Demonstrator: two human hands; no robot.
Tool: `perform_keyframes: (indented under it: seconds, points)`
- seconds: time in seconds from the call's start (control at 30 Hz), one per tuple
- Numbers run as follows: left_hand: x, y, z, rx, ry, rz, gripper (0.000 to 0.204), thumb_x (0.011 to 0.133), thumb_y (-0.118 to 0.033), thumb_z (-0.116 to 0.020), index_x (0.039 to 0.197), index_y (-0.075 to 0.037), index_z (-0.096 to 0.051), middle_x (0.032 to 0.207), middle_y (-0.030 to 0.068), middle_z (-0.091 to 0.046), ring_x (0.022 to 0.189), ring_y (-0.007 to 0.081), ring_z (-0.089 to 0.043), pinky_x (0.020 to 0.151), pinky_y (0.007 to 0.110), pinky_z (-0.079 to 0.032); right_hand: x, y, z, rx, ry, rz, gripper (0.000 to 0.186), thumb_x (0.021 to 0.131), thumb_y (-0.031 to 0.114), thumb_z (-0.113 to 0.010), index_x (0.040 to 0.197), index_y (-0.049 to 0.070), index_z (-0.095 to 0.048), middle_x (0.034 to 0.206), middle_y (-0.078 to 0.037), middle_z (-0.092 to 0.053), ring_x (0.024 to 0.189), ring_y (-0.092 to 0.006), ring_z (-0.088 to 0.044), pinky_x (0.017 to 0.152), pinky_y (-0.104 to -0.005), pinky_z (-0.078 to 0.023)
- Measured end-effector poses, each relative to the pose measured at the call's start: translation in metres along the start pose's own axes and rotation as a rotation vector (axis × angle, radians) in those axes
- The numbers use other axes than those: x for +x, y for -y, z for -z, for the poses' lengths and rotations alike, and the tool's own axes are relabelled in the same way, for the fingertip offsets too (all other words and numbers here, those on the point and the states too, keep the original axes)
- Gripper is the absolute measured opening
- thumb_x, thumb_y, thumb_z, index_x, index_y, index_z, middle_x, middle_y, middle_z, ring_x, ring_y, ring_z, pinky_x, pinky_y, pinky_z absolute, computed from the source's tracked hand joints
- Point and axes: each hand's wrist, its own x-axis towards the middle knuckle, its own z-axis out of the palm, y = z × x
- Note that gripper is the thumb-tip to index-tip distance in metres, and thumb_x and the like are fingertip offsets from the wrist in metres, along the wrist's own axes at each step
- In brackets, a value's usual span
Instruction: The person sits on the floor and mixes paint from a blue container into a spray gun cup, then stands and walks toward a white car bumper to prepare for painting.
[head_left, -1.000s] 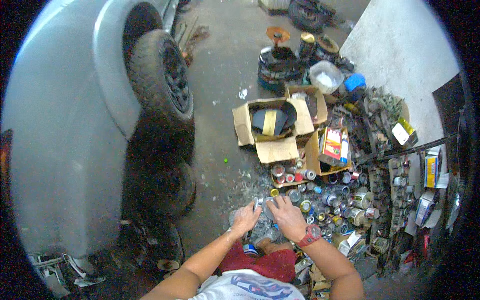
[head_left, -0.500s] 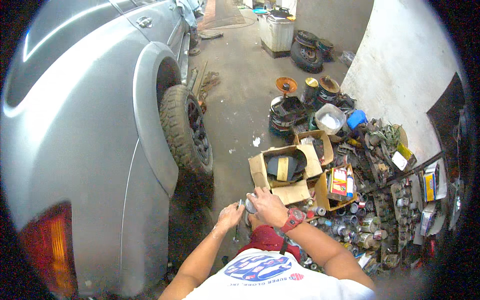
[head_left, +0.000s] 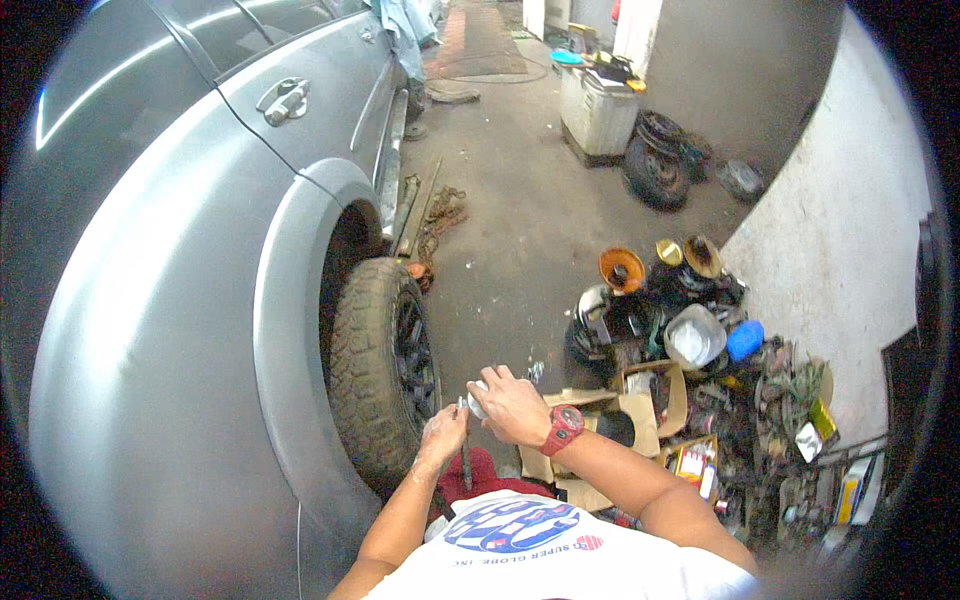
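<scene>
Hands meet beside the silver car's rear tyre [head_left: 385, 365]: the left hand [head_left: 443, 432] pinches a thin dark tool [head_left: 465, 462] hanging downward, while the right hand [head_left: 508, 405], wearing a red watch [head_left: 563, 429], curls around a small pale object [head_left: 478, 400].

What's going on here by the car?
A person stands beside the rear wheel of a silver car. The left hand holds a thin dark tool, and the right hand, with a red watch on its wrist, grips a small pale object I can't identify. Cardboard boxes and clutter lie to the right.
</scene>
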Motion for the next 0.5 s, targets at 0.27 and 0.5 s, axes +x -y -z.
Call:
perform_keyframes:
  seconds: [0.27, 0.5]
  points:
    - [0.213, -0.052, 0.097, -0.059, -0.133, -0.034, 0.053, 0.103, -0.043, -0.042, 0.115, 0.0, -0.07, 0.117, 0.031, -0.07, 0.112, 0.0514, -0.065, 0.1, 0.057, -0.049, 0.219, -0.113, 0.033, -0.07, -0.02, 0.054, 0.058, 0.076, 0.02, -0.086, 0.127, 0.003, -0.065, 0.119, -0.017, -0.059, 0.113, -0.0352, -0.061, 0.081, -0.0436, -0.063]
    - [0.41, -0.133, 0.166, -0.009, -0.012, 0.003, 0.06, 0.102, -0.043, -0.042, 0.126, 0.005, -0.068, 0.128, 0.0313, -0.067, 0.121, 0.0493, -0.063, 0.108, 0.053, -0.047, 0.378, -0.243, 0.072, -0.06, -0.013, -0.063, 0.061, 0.077, 0.021, -0.086, 0.131, 0.002, -0.065, 0.12, -0.018, -0.06, 0.115, -0.0362, -0.061, 0.086, -0.0448, -0.061]
